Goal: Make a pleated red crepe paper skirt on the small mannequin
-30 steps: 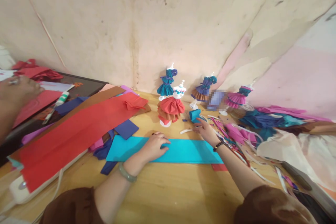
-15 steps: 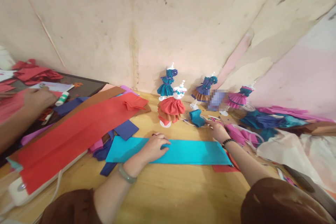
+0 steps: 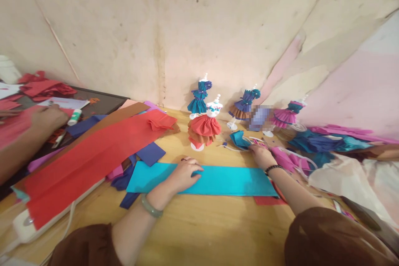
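Observation:
A long turquoise strip (image 3: 230, 181), of paper or thin fabric, lies across the wooden table in front of me. My left hand (image 3: 187, 174) rests on its left half, fingers loosely bent and pressing nothing between them. Beyond the strip's right end, my right hand (image 3: 262, 156) pinches the edge of a small folded teal piece (image 3: 239, 139). Its fingertips are partly hidden. Just left of that piece stands a small dress form with a red and brown ruffled skirt (image 3: 204, 126).
More dressed miniature forms (image 3: 199, 95) stand along the wall. Red and brown sheets (image 3: 102, 153) lie over a white power strip (image 3: 25, 224) at left. Another person's hand (image 3: 51, 118) works near a glue stick (image 3: 75, 117). Coloured scraps (image 3: 330, 143) and white cloth (image 3: 339, 174) lie right.
The small teal piece has shifted slightly right and tipped over as my right hand moved a little right. My left hand and the turquoise strip stay in place.

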A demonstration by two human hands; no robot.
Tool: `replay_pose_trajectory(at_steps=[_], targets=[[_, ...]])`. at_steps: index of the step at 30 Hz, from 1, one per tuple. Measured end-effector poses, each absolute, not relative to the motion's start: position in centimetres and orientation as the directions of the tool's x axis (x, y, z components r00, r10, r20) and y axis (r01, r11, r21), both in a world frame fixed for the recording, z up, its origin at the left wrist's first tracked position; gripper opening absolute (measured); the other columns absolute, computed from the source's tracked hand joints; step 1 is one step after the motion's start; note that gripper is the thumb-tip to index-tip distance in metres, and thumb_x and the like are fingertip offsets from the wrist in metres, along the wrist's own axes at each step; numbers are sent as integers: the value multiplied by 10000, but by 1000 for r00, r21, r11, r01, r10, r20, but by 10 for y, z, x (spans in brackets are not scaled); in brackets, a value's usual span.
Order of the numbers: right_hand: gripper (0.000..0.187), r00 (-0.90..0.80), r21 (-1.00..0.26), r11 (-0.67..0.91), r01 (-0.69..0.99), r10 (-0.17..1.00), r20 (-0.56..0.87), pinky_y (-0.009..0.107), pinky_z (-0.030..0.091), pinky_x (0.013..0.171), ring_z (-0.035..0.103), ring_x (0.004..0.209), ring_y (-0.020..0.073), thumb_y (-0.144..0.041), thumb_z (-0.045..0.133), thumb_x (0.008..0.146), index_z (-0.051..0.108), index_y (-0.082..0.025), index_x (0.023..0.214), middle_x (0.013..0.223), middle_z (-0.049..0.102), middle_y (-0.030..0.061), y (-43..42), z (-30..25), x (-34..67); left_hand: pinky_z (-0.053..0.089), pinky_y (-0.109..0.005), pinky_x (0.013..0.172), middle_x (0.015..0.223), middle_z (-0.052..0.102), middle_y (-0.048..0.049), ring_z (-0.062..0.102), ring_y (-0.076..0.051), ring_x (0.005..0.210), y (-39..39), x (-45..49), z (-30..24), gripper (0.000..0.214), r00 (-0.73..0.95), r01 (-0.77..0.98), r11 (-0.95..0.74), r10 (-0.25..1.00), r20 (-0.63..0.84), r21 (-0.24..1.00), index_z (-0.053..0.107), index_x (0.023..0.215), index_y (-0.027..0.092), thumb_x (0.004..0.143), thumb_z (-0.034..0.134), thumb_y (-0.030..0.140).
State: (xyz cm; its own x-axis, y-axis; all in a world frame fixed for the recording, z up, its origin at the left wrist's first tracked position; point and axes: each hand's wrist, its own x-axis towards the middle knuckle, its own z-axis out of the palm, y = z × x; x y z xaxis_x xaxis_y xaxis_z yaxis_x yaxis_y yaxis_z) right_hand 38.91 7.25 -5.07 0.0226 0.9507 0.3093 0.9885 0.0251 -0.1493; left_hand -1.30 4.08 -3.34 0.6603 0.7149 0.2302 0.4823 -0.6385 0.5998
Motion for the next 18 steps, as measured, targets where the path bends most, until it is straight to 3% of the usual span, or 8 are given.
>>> replay_pose_trajectory(at_steps=[4, 9, 14, 18], targets=[[461, 81, -148, -31, 988, 934, 348, 411, 522, 955, 685, 1042, 260, -5, 483, 741, 743, -205, 1065, 1057, 755, 103, 72, -44, 388, 463, -370, 972, 1084, 731, -43, 619, -225, 1066, 40, -13, -32, 238, 659, 485, -633, 718, 223, 604, 756, 1053, 230, 837, 658, 203], [428, 150, -158, -96, 983, 912, 382, 464, 485, 1008, 626, 1146, 292, -83, 430, 871, 684, -157, 1208, 1192, 697, 154, 71, -23, 366, 458, -375, 985, 1087, 731, -47, 617, -225, 1078, 41, -12, -34, 234, 651, 481, -626, 724, 229, 614, 758, 1051, 225, 841, 658, 197], [239, 99, -172, -69, 983, 980, 171, 386, 513, 968, 658, 1035, 213, -241, 547, 965, 678, -204, 1162, 1123, 706, 87, 95, -8, 318, 464, -371, 976, 1063, 734, -42, 619, -216, 1060, 40, -13, -34, 225, 641, 460, -618, 728, 244, 638, 763, 1028, 227, 830, 664, 185], [351, 154, -186, -154, 970, 988, -14, 440, 555, 884, 639, 1055, 226, -357, 613, 956, 591, -173, 1253, 1266, 612, 99, 124, -6, 288, 454, -372, 992, 1070, 735, -37, 620, -211, 1060, 40, -13, -36, 217, 643, 439, -626, 720, 261, 644, 764, 1016, 223, 828, 665, 176]])
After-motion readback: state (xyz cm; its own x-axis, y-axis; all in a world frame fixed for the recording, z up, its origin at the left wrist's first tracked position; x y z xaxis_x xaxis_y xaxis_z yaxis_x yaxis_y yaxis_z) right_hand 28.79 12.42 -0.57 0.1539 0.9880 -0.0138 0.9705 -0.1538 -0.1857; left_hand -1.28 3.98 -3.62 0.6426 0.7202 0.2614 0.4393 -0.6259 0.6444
